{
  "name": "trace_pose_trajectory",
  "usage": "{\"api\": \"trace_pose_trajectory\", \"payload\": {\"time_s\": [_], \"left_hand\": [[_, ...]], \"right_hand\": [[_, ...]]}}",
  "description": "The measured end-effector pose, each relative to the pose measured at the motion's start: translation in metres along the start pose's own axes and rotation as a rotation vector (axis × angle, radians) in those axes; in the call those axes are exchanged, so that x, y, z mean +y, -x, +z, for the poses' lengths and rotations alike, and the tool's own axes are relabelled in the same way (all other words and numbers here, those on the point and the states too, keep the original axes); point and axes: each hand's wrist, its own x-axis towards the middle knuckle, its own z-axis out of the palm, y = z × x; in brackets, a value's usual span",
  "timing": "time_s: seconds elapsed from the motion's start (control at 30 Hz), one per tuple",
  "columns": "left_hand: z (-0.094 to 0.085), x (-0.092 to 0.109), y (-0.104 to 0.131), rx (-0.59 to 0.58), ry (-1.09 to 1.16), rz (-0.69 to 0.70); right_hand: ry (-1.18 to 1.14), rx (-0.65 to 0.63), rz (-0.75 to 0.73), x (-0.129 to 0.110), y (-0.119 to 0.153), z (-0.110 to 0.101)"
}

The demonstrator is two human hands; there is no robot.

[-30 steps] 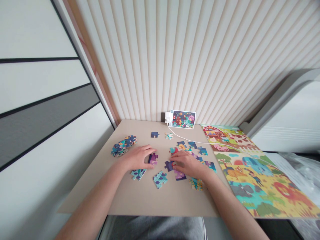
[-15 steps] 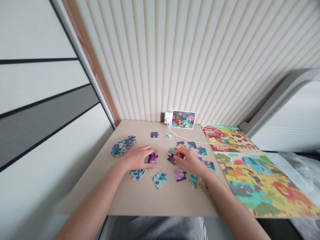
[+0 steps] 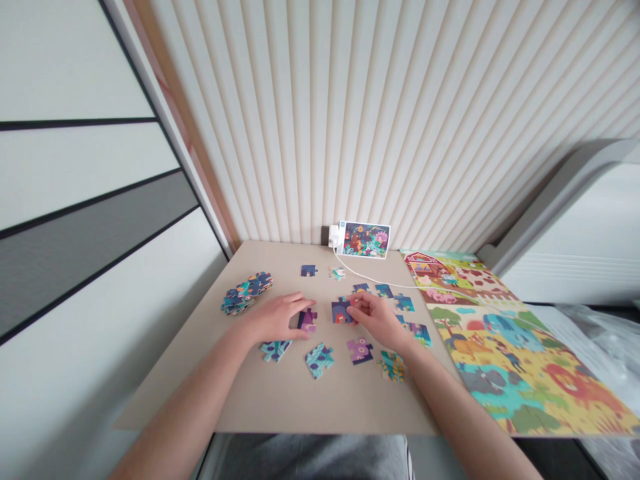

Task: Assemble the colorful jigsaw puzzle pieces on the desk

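My left hand (image 3: 280,316) rests on the table with thumb and fingers curved round opposite edges of a purple puzzle piece (image 3: 309,321). My right hand (image 3: 376,319) pinches a dark blue puzzle piece with a red figure (image 3: 341,312) by its right side; the fingers cover part of it. Below the hands lie a teal leaf-patterned piece (image 3: 320,360), a pink-purple piece (image 3: 360,351) and a teal and yellow piece (image 3: 391,366). Another leafy piece (image 3: 275,350) sits under my left wrist. Several loose pieces lie behind and beside my right hand, partly hidden by it.
A heap of puzzle pieces (image 3: 246,293) lies at left. At the back, a picture card (image 3: 366,240) leans by a white charger (image 3: 334,236), whose cable (image 3: 375,279) runs right across assembled farm and animal puzzles (image 3: 500,353). Two loose pieces lie near the card.
The dark blue piece in my right hand has turned from a slant to nearly square, showing more of its red figure. My left hand has hardly moved.
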Motion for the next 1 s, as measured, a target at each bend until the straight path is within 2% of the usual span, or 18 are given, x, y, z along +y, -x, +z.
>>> {"api": "trace_pose_trajectory", "payload": {"time_s": [0.3, 0.53, 0.8, 1.0], "left_hand": [[-0.001, 0.002, 0.000, 0.022, 0.027, 0.016], [0.001, 0.010, -0.008, 0.195, -0.095, -0.050], [0.005, 0.026, -0.012, 0.239, -0.019, 0.110], [0.010, 0.032, -0.016, 0.259, 0.007, 0.124]], "right_hand": [[0.021, -0.019, 0.022, 0.000, 0.001, 0.004], [0.023, -0.005, 0.025, 0.003, 0.000, 0.006], [-0.066, -0.008, 0.019, -0.001, -0.002, 0.017], [-0.117, -0.019, 0.023, -0.005, -0.001, 0.024]]}}
